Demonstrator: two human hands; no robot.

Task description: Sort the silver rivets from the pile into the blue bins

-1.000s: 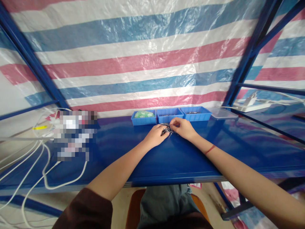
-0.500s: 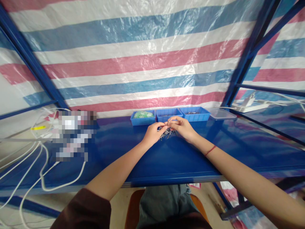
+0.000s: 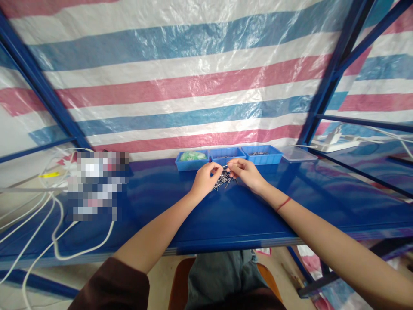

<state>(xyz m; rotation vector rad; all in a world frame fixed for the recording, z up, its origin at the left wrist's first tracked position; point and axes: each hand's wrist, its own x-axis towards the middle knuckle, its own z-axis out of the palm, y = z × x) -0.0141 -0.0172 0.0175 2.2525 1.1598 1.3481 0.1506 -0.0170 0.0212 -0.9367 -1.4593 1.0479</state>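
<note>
Over a small pile of screws (image 3: 222, 181) on the blue table, my two hands meet fingertip to fingertip. A thin metal screw (image 3: 224, 166) spans the small gap between them. My left hand (image 3: 205, 177) pinches its left end between thumb and fingers. At its other end, the fingers of my right hand (image 3: 245, 172) are closed on it, with a red cord round that wrist. Fine detail at the fingertips is too small to make out. Part of the pile lies hidden behind my left hand.
Behind my hands stand a blue bin with a green bag (image 3: 192, 159), a middle blue bin (image 3: 227, 153) and a right blue bin (image 3: 263, 155) with small metal parts. A clear lid (image 3: 299, 154) lies beside them. White cables (image 3: 61, 228) run at the left.
My hands have moved slightly apart, and the screw between the fingertips shows more plainly. More of the pile is visible below. The whole view has shifted a little.
</note>
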